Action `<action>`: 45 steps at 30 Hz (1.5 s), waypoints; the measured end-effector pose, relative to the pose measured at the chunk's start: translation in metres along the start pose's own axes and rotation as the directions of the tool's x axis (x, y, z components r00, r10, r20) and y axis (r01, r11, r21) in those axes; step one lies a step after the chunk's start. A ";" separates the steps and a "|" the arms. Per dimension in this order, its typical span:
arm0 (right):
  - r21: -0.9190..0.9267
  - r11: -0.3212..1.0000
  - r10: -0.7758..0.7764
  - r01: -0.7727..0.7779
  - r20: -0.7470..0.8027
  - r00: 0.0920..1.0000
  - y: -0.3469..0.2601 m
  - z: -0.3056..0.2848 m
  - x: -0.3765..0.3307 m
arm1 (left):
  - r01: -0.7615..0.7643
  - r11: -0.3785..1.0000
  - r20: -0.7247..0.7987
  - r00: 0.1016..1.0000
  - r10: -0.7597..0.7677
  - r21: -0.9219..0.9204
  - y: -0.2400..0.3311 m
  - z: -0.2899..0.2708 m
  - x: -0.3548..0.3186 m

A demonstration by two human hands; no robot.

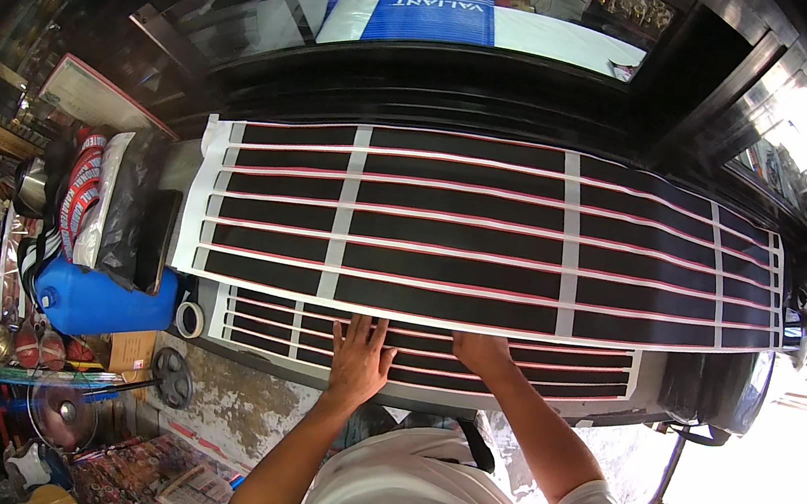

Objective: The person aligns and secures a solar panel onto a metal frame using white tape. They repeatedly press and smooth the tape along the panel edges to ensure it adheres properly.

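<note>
A long sheet (pixel 458 220) with black panels, white and red lines and grey cross bands lies across the dark table. A second sheet (pixel 254 322) of the same pattern lies under its near edge, partly covered. My left hand (pixel 362 360) rests on the lower sheet, fingers outstretched and spread, fingertips at the upper sheet's near edge. To the right of it, my right hand (pixel 482 353) is against that same edge. Its fingers are mostly hidden there, so I cannot tell whether they pinch the sheet.
At the table's left stand a blue jerrycan (pixel 105 301), a tape roll (pixel 190 320) and plastic-wrapped goods (pixel 127 208). A black wrapped bundle (pixel 714 386) sits at the right end. Beyond the table is a glass-fronted black cabinet (pixel 394 80) with a blue box (pixel 433 14) visible through the glass.
</note>
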State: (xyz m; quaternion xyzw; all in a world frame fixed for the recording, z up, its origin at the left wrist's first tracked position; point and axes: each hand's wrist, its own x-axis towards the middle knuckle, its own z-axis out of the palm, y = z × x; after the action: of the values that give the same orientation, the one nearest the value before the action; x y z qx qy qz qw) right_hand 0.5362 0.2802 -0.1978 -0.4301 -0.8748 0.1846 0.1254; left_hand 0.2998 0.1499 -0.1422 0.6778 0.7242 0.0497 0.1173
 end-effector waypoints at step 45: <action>0.339 0.909 0.277 -0.243 -0.056 0.959 -0.247 -0.039 -0.148 | 0.235 -0.569 0.615 0.300 -0.729 -0.788 -0.442 0.009 -0.161</action>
State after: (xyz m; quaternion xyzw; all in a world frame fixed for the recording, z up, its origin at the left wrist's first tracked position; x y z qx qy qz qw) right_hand 0.4654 0.0317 -0.0652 -0.5246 -0.7589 0.3206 0.2146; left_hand -0.1181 -0.0446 -0.2360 -0.2071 0.6789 0.5725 0.4104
